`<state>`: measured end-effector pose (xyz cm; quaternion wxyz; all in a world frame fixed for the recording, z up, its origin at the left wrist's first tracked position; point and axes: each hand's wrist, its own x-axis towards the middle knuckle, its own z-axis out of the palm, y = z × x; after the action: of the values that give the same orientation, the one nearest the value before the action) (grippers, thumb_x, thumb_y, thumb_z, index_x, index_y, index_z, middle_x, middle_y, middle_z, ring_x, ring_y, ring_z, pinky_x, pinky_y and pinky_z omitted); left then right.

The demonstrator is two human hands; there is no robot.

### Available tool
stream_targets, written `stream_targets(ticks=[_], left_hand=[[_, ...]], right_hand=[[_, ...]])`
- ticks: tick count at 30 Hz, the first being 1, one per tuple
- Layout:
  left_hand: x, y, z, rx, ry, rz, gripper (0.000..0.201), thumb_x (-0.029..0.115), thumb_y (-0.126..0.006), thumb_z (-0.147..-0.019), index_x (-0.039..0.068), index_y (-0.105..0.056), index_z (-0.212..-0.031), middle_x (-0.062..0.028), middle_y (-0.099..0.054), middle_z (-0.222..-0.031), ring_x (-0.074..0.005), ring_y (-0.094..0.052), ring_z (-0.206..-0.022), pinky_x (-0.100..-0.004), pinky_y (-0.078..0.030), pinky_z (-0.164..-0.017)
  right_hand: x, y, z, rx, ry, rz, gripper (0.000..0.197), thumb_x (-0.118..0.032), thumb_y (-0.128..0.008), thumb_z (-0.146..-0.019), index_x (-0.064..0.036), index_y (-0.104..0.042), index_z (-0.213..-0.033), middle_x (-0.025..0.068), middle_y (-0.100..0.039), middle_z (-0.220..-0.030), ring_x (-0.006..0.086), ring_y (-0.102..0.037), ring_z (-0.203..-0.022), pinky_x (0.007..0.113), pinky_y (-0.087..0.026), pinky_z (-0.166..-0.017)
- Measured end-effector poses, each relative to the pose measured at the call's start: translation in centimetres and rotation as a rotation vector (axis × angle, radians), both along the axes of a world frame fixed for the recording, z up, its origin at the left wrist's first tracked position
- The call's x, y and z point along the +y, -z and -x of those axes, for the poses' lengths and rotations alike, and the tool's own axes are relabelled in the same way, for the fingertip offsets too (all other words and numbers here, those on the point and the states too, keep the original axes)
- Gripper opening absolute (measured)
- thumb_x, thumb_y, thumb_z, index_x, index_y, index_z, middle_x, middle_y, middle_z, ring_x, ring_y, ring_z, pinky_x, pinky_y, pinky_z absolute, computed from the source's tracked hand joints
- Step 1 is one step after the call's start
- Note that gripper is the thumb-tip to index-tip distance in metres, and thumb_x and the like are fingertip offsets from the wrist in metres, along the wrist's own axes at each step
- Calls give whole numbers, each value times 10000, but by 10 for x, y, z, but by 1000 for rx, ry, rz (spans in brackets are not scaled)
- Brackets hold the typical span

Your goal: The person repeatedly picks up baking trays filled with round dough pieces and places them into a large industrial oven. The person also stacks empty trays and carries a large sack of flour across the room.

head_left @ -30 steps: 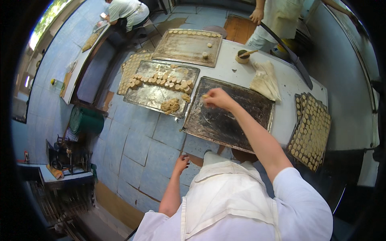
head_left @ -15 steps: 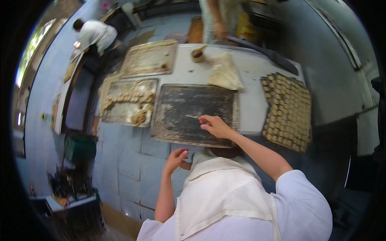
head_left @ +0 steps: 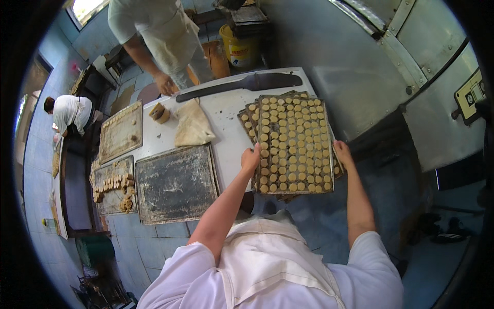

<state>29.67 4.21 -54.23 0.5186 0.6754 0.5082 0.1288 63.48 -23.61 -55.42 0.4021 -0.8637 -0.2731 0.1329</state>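
Note:
My left hand (head_left: 250, 158) closes on the left rim of a baking tray (head_left: 294, 192) covered in rows of small round dough pieces (head_left: 292, 144). On the opposite rim, my right hand (head_left: 343, 154) grips the same tray, its fingers partly hidden by the edge. The tray lies on or just over a stack of similar filled trays (head_left: 248, 121), which stick out beneath it; I cannot tell whether it is lifted. To the left of my left arm, a dark, bare baking tray (head_left: 177, 183) rests on the white table (head_left: 231, 144).
Further left are a tray with dough pieces (head_left: 114, 183) and a floury tray (head_left: 121, 131). A cloth (head_left: 194, 123), a small brown cup-like container (head_left: 160, 114) and a long dark blade-shaped tool (head_left: 247, 82) lie beyond. Another person's hand (head_left: 164, 83) hangs by the far edge. Metal cabinet (head_left: 355, 87) at right.
My view has swung right. My right hand has left the dark tray, where it held something thin and pale; both hands now grip the filled tray's sides.

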Motion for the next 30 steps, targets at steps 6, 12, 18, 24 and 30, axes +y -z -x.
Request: stream_targets(ticks=[6, 12, 18, 24, 30], left_hand=[[-7, -1, -32, 289, -100, -140, 846, 683, -554, -907, -93, -633, -1234, -363, -590, -1258, -496, -586, -1183, -518, -474, -1019], [-12, 11, -33, 287, -25, -105, 623, 503, -503, -1014, -73, -641, -1208, -333, -615, -1248, -488, -620, -1135, -532, -498, -980], [-7, 9, -32, 287, -44, -28, 619, 497, -502, -1016, -83, -672, -1150, -308, -670, -1176, -469, -650, -1105, -521, -507, -961], [24, -4, -31, 332, 47, -38, 622, 500, -499, -1002, -89, -689, -1067, -303, -700, -1095, -447, -672, -1048, -515, -521, -927], [59, -34, -41, 353, 126, 61, 691, 580, -487, -994, -65, -726, -931, -276, -725, -952, -423, -703, -971, -497, -553, -883]], right_hand=[[39, 28, 3, -449, 4, 265, 615, -505, -470, -1059, 47, -735, -1110, 253, -699, -1083, 397, -586, -1144, 480, -447, -984], [58, 38, -21, -309, 54, 250, 644, -491, -404, -1078, 58, -741, -1082, 308, -661, -1061, 451, -565, -1083, 518, -441, -978], [70, -12, -15, 92, -12, 285, 702, -534, -382, -1075, 96, -674, -1174, 322, -678, -1154, 461, -634, -1120, 486, -485, -916], [45, -22, 10, 299, 58, 342, 725, -563, -372, -1078, 90, -618, -1277, 278, -658, -1243, 400, -622, -1191, 447, -476, -960], [35, -78, 41, 884, 128, 96, 763, -603, -353, -1075, 7, -401, -1531, 152, -494, -1525, 294, -507, -1377, 420, -452, -1096]])
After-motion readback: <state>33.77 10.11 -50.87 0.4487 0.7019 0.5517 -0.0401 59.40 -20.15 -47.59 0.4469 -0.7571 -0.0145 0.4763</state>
